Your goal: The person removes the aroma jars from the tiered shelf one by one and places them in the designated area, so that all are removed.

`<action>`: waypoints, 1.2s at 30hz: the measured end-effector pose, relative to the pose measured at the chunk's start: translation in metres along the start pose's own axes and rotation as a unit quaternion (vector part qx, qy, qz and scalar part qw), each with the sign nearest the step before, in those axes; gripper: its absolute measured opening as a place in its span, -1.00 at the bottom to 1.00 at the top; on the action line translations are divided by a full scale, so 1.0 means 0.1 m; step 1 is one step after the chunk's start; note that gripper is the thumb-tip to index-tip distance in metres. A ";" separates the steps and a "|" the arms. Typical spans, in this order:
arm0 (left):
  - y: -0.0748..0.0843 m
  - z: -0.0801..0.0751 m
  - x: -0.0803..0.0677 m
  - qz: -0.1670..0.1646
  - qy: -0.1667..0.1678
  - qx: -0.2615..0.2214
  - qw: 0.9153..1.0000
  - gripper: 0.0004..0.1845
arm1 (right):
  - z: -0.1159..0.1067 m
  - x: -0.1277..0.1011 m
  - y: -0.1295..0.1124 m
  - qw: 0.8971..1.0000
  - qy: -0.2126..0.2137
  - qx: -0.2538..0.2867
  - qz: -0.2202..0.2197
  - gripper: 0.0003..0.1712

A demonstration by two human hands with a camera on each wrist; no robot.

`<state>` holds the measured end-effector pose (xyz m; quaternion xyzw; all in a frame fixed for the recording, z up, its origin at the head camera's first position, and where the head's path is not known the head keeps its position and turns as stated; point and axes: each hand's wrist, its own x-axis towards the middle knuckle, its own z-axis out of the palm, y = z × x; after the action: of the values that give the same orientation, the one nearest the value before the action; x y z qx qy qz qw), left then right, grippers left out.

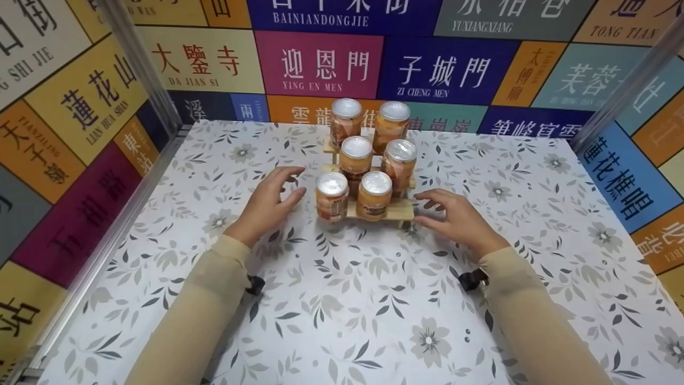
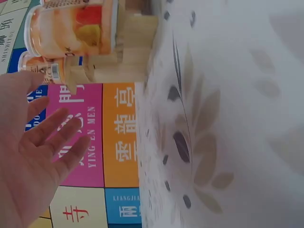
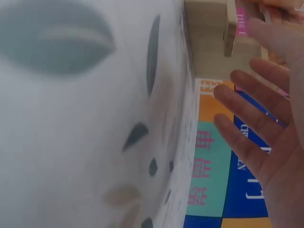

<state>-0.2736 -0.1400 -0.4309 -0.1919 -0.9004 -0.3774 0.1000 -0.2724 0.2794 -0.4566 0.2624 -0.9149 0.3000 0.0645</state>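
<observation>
A stepped wooden rack (image 1: 398, 210) stands toward the back of the table, bearing several small jars of orange contents with silvery lids, two to each step. A front-left jar (image 1: 332, 198) and a front-right jar (image 1: 374, 197) sit on the lowest step. To the left of the rack is my left hand (image 1: 272, 203), fingers loosely bent and holding nothing. My right hand (image 1: 451, 216) is at the rack's right side, fingertips close to the lowest step's end, also holding nothing. The left wrist view shows a labelled jar (image 2: 71, 29) above the spread left fingers (image 2: 66, 128).
A white cloth with grey leaves and flowers covers the table (image 1: 342, 299). Colourful panels with Chinese lettering form the back wall (image 1: 320, 64) and both sides. Metal posts, one being the left post (image 1: 155, 80), rise at the far corners.
</observation>
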 end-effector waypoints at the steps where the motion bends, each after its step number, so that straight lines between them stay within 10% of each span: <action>1: 0.02 0.02 0.01 0.004 -0.006 -0.024 1.000 -0.54 | 0.02 0.01 0.00 1.000 -0.004 0.012 0.000 -0.42; 21: 0.45 0.10 0.05 0.041 -0.026 -0.184 0.982 -0.40 | 0.10 0.10 0.04 0.995 -0.025 0.085 0.047 -0.43; 36: 0.18 0.27 0.19 0.029 -0.030 -0.207 0.978 -0.35 | 0.14 0.17 0.03 0.996 -0.024 0.078 0.047 -0.44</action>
<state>-0.2843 -0.1040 -0.4315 -0.2454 -0.7998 -0.5463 0.0417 -0.2881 0.2659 -0.4647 0.2308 -0.9012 0.3666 0.0077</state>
